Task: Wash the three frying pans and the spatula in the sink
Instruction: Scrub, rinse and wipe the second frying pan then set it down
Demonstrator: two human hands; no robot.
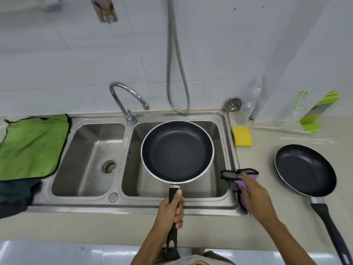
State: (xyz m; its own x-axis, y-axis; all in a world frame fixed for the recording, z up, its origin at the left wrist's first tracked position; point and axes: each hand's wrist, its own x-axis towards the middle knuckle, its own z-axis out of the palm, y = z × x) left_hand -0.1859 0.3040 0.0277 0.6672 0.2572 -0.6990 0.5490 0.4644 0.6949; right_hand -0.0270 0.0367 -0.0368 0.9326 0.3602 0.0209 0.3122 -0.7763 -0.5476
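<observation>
A black frying pan (177, 152) with a silver rim hovers level over the right basin of the steel double sink (131, 204). My left hand (171, 209) grips its black handle, thumb along the top. My right hand (254, 196) holds a purple and grey cloth (241, 178) at the sink's right rim. A second black frying pan (304, 170) lies on the counter to the right, its handle pointing toward me. No third pan or spatula is in view.
A chrome tap (129, 96) curves over the divider, with a metal hose (178, 73) hanging behind. A green towel (32, 146) lies left of the sink. A yellow sponge (242, 135), a clear bottle (246, 111) and a green board (319, 109) stand at the right rear.
</observation>
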